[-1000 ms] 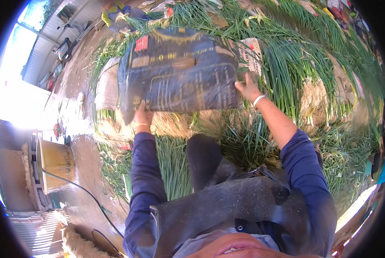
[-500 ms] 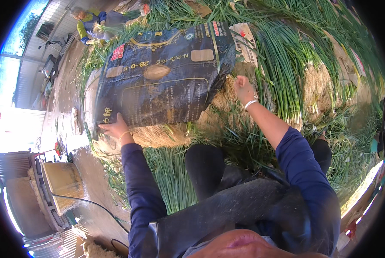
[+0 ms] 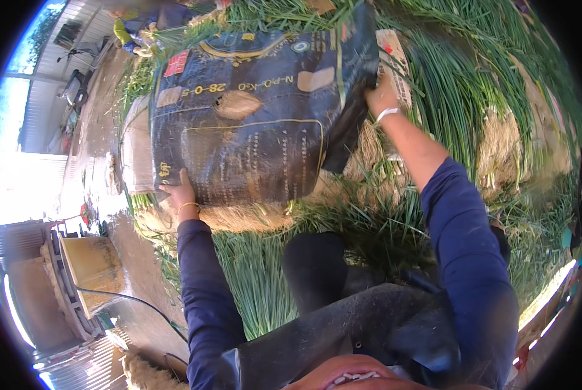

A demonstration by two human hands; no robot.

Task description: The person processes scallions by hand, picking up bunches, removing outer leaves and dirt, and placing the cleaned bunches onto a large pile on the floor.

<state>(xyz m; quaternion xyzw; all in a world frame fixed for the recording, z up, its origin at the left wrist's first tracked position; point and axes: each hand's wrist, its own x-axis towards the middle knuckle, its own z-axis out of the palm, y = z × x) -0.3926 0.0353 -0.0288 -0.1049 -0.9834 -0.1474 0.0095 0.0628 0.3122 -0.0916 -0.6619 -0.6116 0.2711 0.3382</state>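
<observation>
A large dark plastic woven sack (image 3: 239, 146), printed in yellow, lies flat over heaped spring onions (image 3: 421, 71). It has a torn oval hole showing paler stuff beneath. My left hand (image 3: 180, 193) holds the sack's near left corner, thumb on top. Its right edge is raised in my right hand (image 3: 383, 97), the fingertips partly hidden behind the dark folded plastic. Pale straw-coloured roots (image 3: 242, 218) stick out from under the sack's near edge.
More spring onions (image 3: 258, 276) lie close to my knee (image 3: 314, 266). A co-worker's hand (image 3: 141, 51) handles greens at the far left. At lower left are a yellowish container (image 3: 93, 263) and a black hose (image 3: 132, 300). A motorbike (image 3: 76, 89) stands beyond.
My right hand has moved up and slightly right and now grips the sack's edge, which has lifted. The sack has shifted a little to the right. My left hand keeps its corner.
</observation>
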